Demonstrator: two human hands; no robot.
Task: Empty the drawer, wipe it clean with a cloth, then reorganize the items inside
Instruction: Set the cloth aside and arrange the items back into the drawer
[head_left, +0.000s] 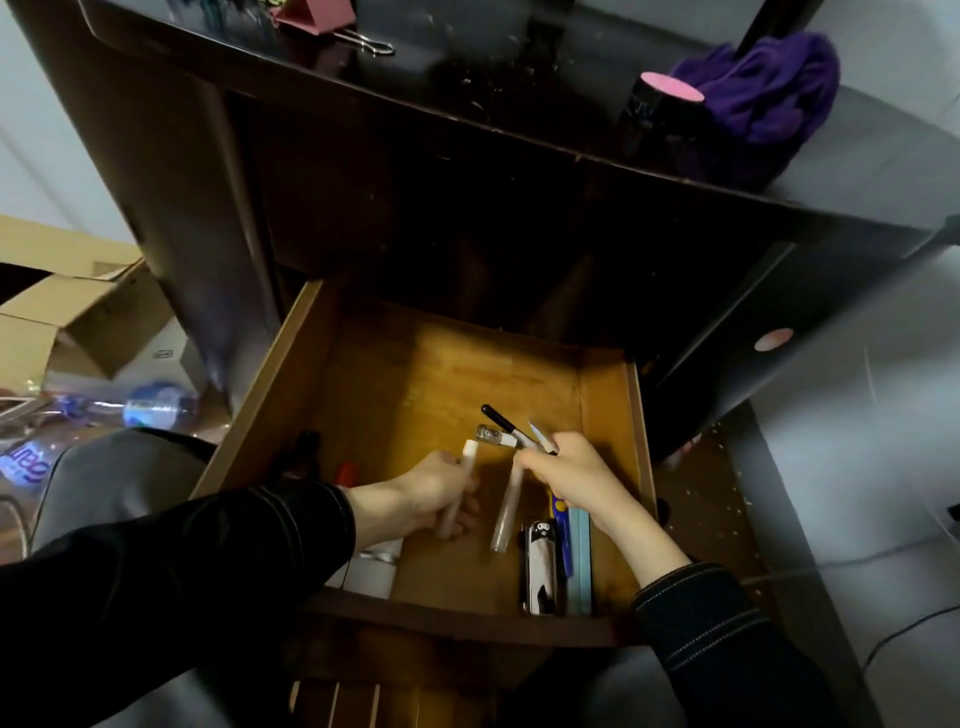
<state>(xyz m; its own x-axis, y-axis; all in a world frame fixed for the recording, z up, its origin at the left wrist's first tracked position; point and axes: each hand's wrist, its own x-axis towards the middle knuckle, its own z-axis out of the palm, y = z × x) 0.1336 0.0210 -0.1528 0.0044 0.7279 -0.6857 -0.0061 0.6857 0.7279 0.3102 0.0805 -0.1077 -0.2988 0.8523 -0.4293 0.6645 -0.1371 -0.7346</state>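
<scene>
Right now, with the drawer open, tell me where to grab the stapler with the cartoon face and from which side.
Probably its middle, pinched across the long sides from above and the left. The stapler lies flat, lengthwise beside the blue cutter; bare drawer floor is on its left only.

Just one view here: a wide-angle cam on the person's head, tilted steeply down and pretty close over the open light-brown wooden drawer (441, 374). It faces the dark glossy tabletop (467, 78) up top, and the grey floor (883, 467) bends along the edge.
</scene>
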